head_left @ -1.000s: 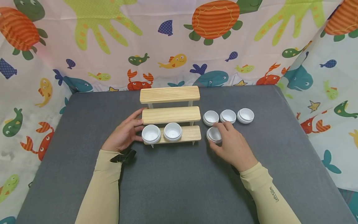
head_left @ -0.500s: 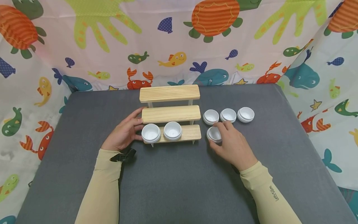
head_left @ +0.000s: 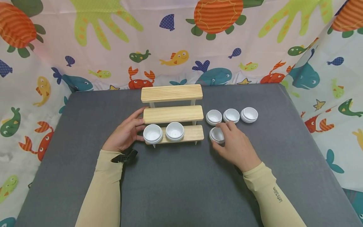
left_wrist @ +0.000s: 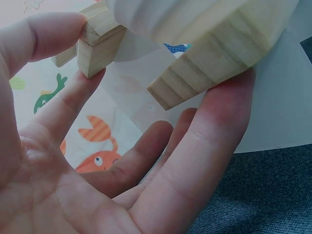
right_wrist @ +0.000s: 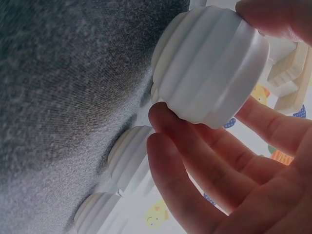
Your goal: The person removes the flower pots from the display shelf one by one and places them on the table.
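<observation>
Right of the stand (head_left: 173,114) are four bowls (head_left: 231,116) (three behind one); two more (head_left: 175,131) sit on its front tier (head_left: 194,133).

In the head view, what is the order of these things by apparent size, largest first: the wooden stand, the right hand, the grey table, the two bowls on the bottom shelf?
1. Grey table
2. Wooden stand
3. Right hand
4. Left bowl and right bowl: they look alike, so unranked.

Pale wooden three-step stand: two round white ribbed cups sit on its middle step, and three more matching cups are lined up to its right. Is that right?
Not quite: the two round white ribbed cups sit on the lowest step of the pale wooden three-step stand, not the middle one, as the head view shows. Three more matching cups are lined up to its right.
</observation>
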Available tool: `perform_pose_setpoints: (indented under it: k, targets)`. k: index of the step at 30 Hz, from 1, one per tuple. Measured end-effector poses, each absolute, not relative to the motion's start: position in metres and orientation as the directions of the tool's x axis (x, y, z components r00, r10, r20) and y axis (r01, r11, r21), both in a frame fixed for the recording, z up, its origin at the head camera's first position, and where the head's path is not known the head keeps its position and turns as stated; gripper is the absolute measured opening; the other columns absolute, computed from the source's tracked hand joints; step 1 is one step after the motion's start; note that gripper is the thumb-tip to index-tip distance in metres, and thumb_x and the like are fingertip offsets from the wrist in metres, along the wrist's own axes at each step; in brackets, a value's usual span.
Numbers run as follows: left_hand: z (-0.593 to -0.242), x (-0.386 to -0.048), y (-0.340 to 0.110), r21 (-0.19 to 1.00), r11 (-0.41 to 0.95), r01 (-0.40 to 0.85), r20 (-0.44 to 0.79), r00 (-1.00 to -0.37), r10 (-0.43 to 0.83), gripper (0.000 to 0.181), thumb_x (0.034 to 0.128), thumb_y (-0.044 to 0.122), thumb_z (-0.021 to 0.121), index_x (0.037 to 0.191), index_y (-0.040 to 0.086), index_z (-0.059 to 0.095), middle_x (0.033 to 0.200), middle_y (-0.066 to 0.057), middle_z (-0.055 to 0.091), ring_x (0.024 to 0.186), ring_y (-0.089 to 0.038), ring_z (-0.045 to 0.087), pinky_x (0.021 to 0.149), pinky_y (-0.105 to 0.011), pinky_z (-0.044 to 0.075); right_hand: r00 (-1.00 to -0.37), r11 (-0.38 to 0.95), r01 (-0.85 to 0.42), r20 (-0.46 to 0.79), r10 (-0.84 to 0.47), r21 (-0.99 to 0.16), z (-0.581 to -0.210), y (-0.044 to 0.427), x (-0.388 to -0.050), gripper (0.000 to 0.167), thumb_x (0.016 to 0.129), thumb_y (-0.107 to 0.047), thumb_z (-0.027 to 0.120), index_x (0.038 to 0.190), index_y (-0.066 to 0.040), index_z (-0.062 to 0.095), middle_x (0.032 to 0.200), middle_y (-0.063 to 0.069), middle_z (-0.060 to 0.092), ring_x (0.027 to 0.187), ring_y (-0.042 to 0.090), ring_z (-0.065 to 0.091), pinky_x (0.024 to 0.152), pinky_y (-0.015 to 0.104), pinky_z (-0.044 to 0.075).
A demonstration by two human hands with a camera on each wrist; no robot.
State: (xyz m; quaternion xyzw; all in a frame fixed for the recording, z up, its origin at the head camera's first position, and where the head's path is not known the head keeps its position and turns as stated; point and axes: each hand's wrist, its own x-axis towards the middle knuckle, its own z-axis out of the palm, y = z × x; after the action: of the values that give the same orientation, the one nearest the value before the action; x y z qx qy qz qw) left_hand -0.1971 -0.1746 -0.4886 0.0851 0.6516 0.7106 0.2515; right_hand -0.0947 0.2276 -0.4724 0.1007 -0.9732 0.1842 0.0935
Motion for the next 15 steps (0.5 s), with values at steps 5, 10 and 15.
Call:
perform_pose_setpoints:
  k: [5,10,15]
  targets:
    - [-0.4883,-0.1978,-0.1745,0.968,-0.027,-0.248,-0.206,-0.858,0.47,0.065,0.1128,0.028,0.052,0.172,0.033,0.026,0.167,-0.015,0.043,0.127,-0.021,0.069,0.08,-0.047,0.066,-0.966,0.913,-0.223,0.206,-0.159,-0.343,-0.4715,0.2277,-0.0948,0.057,0.089,-0.026,0.084,0.138,-0.006,0.064,0.118,0.016,0.064,0.088,0.033,0.07,0.076,0.055,0.06]
    - [-0.4866,-0.1973,-0.1741,0.967,-0.036,-0.253,-0.207,-0.857,0.472,0.065,0.113,0.027,0.051,0.172,0.033,0.026,0.166,-0.016,0.044,0.126,-0.02,0.07,0.08,-0.047,0.067,-0.966,0.913,-0.223,0.202,-0.16,-0.343,-0.4706,0.228,-0.0954,0.057,0.089,-0.026,0.084,0.138,-0.006,0.064,0.119,0.016,0.064,0.088,0.033,0.07,0.077,0.054,0.06]
    - [-0.4848,-0.1968,-0.174,0.965,-0.042,-0.258,-0.208,-0.857,0.472,0.065,0.1129,0.026,0.051,0.172,0.033,0.026,0.164,-0.016,0.045,0.124,-0.02,0.07,0.079,-0.047,0.066,-0.966,0.912,-0.224,0.204,-0.161,-0.343,-0.4698,0.2284,-0.0957,0.057,0.089,-0.025,0.084,0.138,-0.006,0.064,0.119,0.015,0.064,0.089,0.034,0.07,0.077,0.055,0.06]
